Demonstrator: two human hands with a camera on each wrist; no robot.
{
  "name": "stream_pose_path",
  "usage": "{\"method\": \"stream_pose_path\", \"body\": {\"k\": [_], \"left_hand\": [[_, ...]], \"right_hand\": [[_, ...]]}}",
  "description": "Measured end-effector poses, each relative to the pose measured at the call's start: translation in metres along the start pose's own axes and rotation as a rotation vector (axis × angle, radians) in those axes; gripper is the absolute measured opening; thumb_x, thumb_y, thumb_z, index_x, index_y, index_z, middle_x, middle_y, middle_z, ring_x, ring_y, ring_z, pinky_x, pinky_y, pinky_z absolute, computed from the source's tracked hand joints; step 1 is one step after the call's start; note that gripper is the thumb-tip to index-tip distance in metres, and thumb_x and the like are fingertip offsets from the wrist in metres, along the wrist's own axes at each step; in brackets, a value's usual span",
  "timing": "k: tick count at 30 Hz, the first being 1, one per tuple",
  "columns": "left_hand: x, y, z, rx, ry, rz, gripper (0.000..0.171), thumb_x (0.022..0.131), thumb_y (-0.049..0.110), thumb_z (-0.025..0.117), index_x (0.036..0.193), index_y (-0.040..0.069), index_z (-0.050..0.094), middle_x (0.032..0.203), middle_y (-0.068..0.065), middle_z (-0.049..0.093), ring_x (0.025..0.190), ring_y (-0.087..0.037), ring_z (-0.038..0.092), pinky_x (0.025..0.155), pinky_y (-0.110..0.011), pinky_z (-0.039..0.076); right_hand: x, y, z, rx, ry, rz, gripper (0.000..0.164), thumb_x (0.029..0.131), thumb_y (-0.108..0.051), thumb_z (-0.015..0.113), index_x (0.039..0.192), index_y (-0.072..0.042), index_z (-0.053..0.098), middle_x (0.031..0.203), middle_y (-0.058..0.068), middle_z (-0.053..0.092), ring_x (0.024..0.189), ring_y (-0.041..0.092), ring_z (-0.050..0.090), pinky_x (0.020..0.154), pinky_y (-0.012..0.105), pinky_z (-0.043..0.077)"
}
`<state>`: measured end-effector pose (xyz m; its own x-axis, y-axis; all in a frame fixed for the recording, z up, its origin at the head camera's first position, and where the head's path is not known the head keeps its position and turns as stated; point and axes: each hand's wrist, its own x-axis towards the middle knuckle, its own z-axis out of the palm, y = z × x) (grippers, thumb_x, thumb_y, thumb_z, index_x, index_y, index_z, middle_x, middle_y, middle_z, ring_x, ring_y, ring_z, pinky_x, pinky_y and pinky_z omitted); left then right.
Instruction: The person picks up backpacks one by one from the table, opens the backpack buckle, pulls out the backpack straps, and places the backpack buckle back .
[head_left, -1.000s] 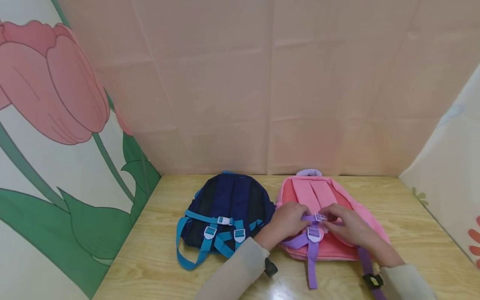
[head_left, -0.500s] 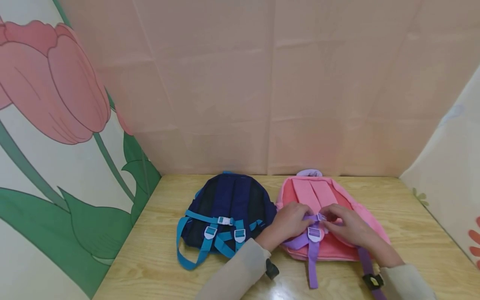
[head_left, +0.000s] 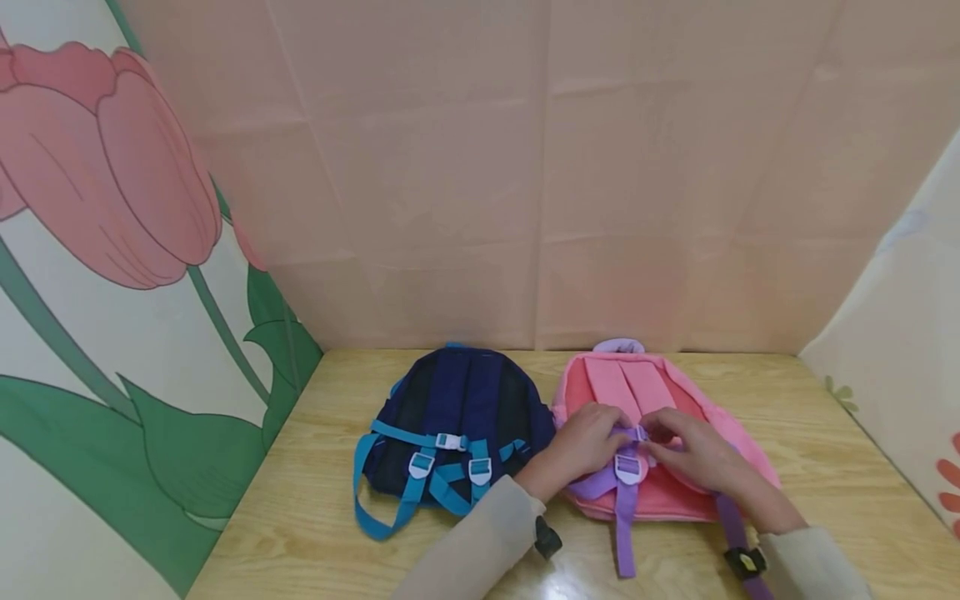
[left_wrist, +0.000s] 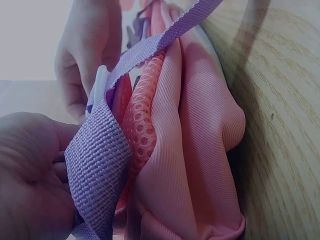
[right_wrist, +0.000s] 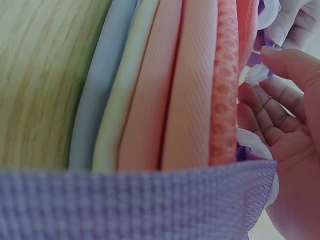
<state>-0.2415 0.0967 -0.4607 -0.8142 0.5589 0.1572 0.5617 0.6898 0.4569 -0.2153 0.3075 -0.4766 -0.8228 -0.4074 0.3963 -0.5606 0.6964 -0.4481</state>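
A pink backpack (head_left: 615, 385) lies with its strap side up on the right half of the table. Over its middle, my left hand (head_left: 588, 437) holds a thin purple strap with bent fingers. Just right of it, my right hand (head_left: 697, 454) pinches a small white side-release buckle (right_wrist: 257, 74) on that strap between thumb and fingers. Below both hands, a white slider (head_left: 628, 468) sits on a wider purple shoulder strap (head_left: 625, 533) hanging toward me. In the left wrist view, purple webbing (left_wrist: 97, 165) partly covers my left fingers, and the backpack's pink side (left_wrist: 205, 125) shows beside them.
To the left, close against the pink backpack, lies a navy backpack (head_left: 480, 383) with teal straps (head_left: 390, 521) and white buckles. The wooden table (head_left: 300, 517) ends at a pinkish back sheet (head_left: 450, 208). A tulip-printed panel (head_left: 142, 183) stands at the left.
My left hand has slid slightly right along the thin strap, closer to the buckle, and less of the strap shows. My right hand keeps its place. Both backpacks stay put.
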Motion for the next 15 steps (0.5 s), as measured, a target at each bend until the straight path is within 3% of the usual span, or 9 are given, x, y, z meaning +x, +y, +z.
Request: {"method": "stream_pose_path", "body": {"k": [5, 12, 15], "left_hand": [[-0.0007, 0.0004, -0.0024, 0.015, -0.02, -0.016, 0.023, 0.098, 0.033, 0.067, 0.12, 0.025, 0.071, 0.112, 0.015, 0.068, 0.107, -0.001, 0.057, 0.094, -0.018, 0.047], [-0.0025, 0.0002, -0.0055, 0.189, -0.058, -0.014, 0.028, 0.097, 0.036, 0.069, 0.123, 0.029, 0.07, 0.111, 0.016, 0.067, 0.098, -0.002, 0.054, 0.09, -0.017, 0.047], [-0.0028, -0.0007, -0.0048, 0.191, -0.054, -0.004, 0.027, 0.097, 0.037, 0.069, 0.122, 0.029, 0.071, 0.109, 0.016, 0.067, 0.096, -0.002, 0.053, 0.089, -0.017, 0.046]], "right_hand": [[0.0008, -0.0002, 0.0017, 0.011, 0.004, 0.0, 0.027, 0.084, -0.006, 0.081, 0.108, -0.011, 0.069, 0.095, -0.009, 0.067, 0.084, 0.001, 0.063, 0.074, 0.031, 0.057], [0.0003, -0.0013, 0.0019, 0.022, 0.0, -0.002, 0.029, 0.083, -0.003, 0.081, 0.108, -0.011, 0.069, 0.096, -0.009, 0.067, 0.084, 0.002, 0.063, 0.075, 0.032, 0.057], [-0.0003, -0.0016, 0.0022, 0.026, 0.005, -0.004, 0.03, 0.081, -0.001, 0.081, 0.107, -0.011, 0.069, 0.095, -0.009, 0.067, 0.085, 0.003, 0.064, 0.075, 0.032, 0.058]]}}
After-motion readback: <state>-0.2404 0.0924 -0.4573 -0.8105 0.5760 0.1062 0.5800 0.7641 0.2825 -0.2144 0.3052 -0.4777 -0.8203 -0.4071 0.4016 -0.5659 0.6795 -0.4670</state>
